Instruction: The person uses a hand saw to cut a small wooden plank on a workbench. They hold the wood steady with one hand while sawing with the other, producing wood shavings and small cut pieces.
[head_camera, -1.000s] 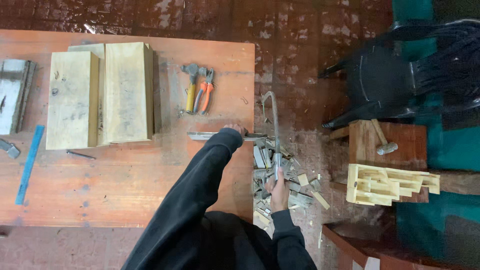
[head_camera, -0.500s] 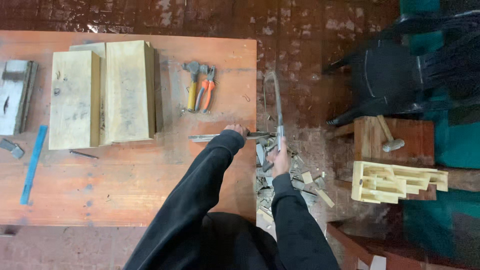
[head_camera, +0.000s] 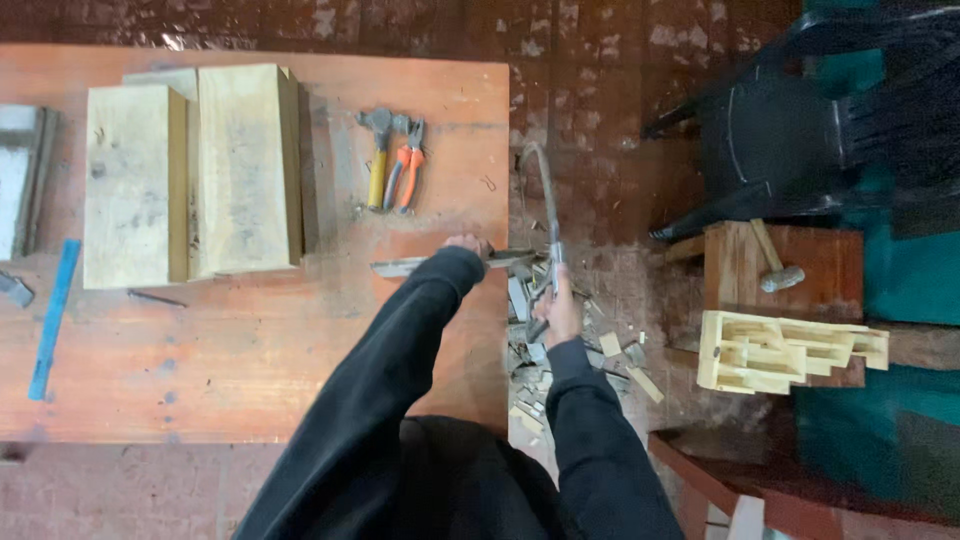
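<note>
So my right hand (head_camera: 560, 305) has drawn the hacksaw (head_camera: 545, 215) back toward me since a second ago, fingers clenched on its handle. My left hand (head_camera: 465, 245) still pins the thin strip (head_camera: 450, 262) at the table (head_camera: 250, 380) edge, offcuts (head_camera: 535, 345) below, looks mid-stroke.

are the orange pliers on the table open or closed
Open, slightly. The orange pliers lie flat beside the hammer, and their handles spread apart toward the near end.
</note>
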